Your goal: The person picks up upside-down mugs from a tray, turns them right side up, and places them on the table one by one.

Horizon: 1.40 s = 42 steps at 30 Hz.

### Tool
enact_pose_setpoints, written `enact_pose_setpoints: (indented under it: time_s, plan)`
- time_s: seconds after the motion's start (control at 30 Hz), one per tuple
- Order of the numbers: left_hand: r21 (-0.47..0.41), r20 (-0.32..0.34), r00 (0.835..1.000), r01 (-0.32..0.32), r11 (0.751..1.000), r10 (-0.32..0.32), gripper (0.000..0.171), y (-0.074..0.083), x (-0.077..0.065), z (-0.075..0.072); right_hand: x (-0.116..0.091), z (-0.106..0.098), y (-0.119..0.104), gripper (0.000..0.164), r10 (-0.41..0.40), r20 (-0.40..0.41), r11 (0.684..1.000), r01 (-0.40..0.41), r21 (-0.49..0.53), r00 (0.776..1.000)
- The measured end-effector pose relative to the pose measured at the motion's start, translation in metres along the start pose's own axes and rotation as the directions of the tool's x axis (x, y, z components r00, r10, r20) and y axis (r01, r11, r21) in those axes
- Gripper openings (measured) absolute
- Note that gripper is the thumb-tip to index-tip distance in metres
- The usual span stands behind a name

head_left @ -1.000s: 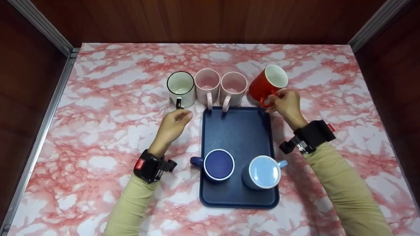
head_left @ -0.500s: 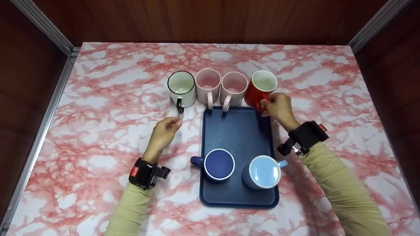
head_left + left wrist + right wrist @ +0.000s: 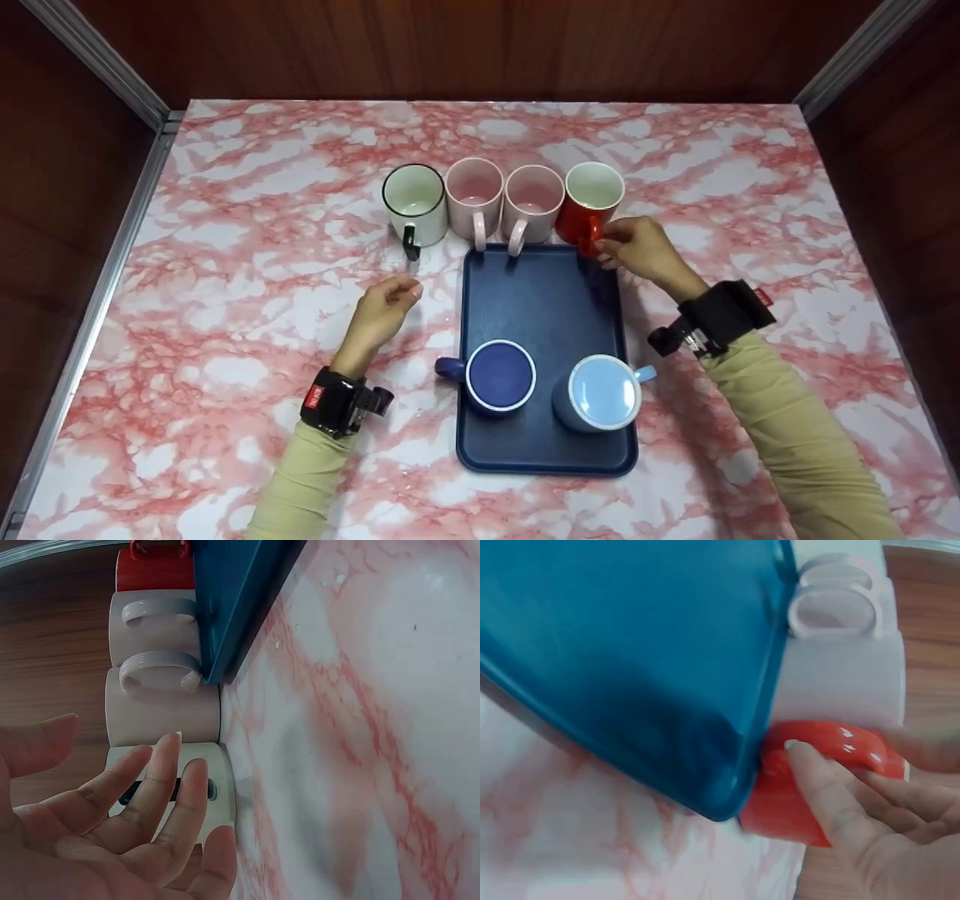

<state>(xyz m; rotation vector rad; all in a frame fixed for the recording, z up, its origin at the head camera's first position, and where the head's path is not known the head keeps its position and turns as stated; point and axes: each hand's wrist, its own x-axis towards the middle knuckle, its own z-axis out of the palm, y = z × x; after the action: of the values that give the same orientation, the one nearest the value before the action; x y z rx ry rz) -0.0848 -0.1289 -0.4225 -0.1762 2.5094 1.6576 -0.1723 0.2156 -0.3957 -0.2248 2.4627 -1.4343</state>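
My right hand (image 3: 639, 244) is at the handle of an upright red mug (image 3: 577, 219), at the right end of a row of mugs. In the right wrist view its fingers (image 3: 821, 795) lie nearly straight against the red handle, with the blurred thumb apart from it. My left hand (image 3: 381, 309) holds nothing, its fingers loosely bent, just in front of a white mug (image 3: 424, 225) with black rim and handle. Between these mugs stand two pink mugs, the left one (image 3: 469, 214) and the right one (image 3: 529, 219), handles facing me.
A dark blue tray (image 3: 536, 300) lies in front of the row. On it stand a purple-blue mug (image 3: 501, 377), handle to the left, and a light blue mug (image 3: 604, 394), handle to the right; both show a white-ringed coloured top. Wooden panels (image 3: 480, 49) border the marbled table.
The red mug came left from a tilted position and now stands upright beside the right pink mug. The right thumb has come away from its handle. My left hand drew back toward me.
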Motion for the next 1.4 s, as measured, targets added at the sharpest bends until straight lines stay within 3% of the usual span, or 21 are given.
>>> enact_pose_setpoints:
  time_s: [0.17, 0.3, 0.43, 0.53, 0.73, 1.0, 1.1, 1.27, 1.4]
  plan:
    - [-0.004, 0.012, 1.0, -0.001, 1.0, 0.001, 0.025, -0.001, -0.001, 0.003, -0.015, -0.013, -0.002, 0.024, -0.054, 0.026, 0.992, 0.057, -0.115, 0.998]
    - [-0.021, 0.029, 0.999, -0.014, 1.0, 0.014, 0.025, 0.001, -0.002, 0.006, -0.036, -0.022, -0.003, 0.022, -0.16, 0.127, 0.962, 0.183, -0.204, 0.979]
    - [-0.032, 0.053, 0.997, -0.048, 0.998, 0.049, 0.026, 0.006, -0.004, 0.009, -0.057, -0.026, 0.001, 0.018, -0.3, 0.282, 0.883, 0.377, -0.279, 0.912]
    - [-0.022, 0.08, 0.993, -0.08, 0.997, 0.081, 0.027, 0.012, -0.006, 0.013, -0.071, -0.028, 0.003, 0.019, -0.339, 0.378, 0.839, 0.459, -0.293, 0.861]
    - [-0.006, 0.148, 0.973, -0.175, 0.984, 0.174, 0.027, 0.027, -0.011, 0.021, -0.094, -0.028, 0.0, 0.027, -0.284, 0.557, 0.821, 0.498, -0.28, 0.781]
    - [0.021, 0.25, 0.929, -0.286, 0.958, 0.272, 0.028, 0.054, -0.02, 0.035, -0.116, -0.021, -0.004, 0.031, -0.174, 0.689, 0.821, 0.49, -0.293, 0.703]
    - [0.036, 0.287, 0.914, -0.311, 0.95, 0.288, 0.028, 0.062, -0.023, 0.04, -0.122, -0.014, -0.002, 0.023, -0.195, 0.671, 0.799, 0.513, -0.315, 0.715]
    - [0.047, 0.327, 0.903, -0.311, 0.949, 0.28, 0.028, 0.071, -0.026, 0.046, -0.131, -0.001, 0.005, 0.017, -0.278, 0.547, 0.737, 0.54, -0.407, 0.79]
    - [0.04, 0.338, 0.9, -0.304, 0.952, 0.274, 0.027, 0.071, -0.026, 0.048, -0.138, 0.005, 0.011, 0.025, -0.319, 0.471, 0.709, 0.536, -0.457, 0.823]
